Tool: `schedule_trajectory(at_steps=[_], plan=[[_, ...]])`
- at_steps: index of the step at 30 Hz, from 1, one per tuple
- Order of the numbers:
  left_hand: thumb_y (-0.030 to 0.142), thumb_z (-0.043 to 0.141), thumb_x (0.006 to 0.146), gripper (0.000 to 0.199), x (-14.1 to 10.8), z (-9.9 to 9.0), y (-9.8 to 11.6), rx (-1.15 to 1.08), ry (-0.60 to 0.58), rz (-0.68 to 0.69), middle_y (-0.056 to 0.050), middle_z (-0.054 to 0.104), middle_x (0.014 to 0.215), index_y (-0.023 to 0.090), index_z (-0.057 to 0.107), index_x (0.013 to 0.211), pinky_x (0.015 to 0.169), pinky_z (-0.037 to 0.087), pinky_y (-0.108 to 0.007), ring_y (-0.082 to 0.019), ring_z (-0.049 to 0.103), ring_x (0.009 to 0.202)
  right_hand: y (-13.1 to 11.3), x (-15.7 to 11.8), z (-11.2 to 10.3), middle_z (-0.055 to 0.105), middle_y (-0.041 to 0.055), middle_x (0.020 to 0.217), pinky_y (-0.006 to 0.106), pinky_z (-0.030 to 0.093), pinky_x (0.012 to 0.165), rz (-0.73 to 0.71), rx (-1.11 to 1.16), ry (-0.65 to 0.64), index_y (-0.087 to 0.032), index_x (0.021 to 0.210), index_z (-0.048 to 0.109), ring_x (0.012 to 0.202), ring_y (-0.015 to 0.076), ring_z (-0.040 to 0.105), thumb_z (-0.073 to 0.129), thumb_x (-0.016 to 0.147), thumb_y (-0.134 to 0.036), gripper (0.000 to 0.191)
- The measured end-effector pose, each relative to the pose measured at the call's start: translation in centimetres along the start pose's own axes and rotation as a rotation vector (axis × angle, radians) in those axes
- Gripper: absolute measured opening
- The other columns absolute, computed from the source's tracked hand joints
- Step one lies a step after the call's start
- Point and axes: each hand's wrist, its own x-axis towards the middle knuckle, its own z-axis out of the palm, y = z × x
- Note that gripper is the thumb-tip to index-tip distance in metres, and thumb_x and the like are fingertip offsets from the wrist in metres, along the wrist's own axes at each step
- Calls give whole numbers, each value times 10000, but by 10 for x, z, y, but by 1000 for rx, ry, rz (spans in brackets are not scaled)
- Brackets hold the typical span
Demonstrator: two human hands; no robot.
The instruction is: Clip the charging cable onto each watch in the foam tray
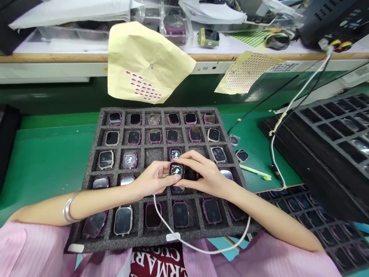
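A purple-framed smartwatch with a lit watch face is held above the middle of a black foam tray. My left hand grips its left side, thumb on the lower screen. A white cable runs from under that hand and loops over the tray's front edge; its end is hidden. My right hand pinches the watch's right side, fingertips at the top and bottom edges. Just behind it, another lit smartwatch sits in a compartment. Further watches, purple or silver framed, fill many compartments, one with a lit face.
Right of the tray lie a loose watch, a pale green stick and cables. Stacked foam trays stand at the right. Yellow paper sheets hang from the shelf edge, which carries papers and plastic boxes.
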Motion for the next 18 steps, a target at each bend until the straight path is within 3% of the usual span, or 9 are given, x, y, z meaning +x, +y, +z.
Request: schedule_trajectory(at_steps=[11,18], plan=[[360,695,784,293,1,0,-6,40,-5,42,55,513,646,111,577,885,391,235,-183,-8,284,406,-2,-4,2,598,131,1069,399,539,820,25,-44,-29,-152,1301,489,954,244,608,684,848,-361,535],[340,670,802,272,-1,-1,-11,100,-26,80,23,569,707,121,587,940,488,356,-202,-70,449,521,-5,-6,3,613,150,1057,416,543,811,-5,-97,-9,-120,1263,509,939,251,616,670,855,-377,508]])
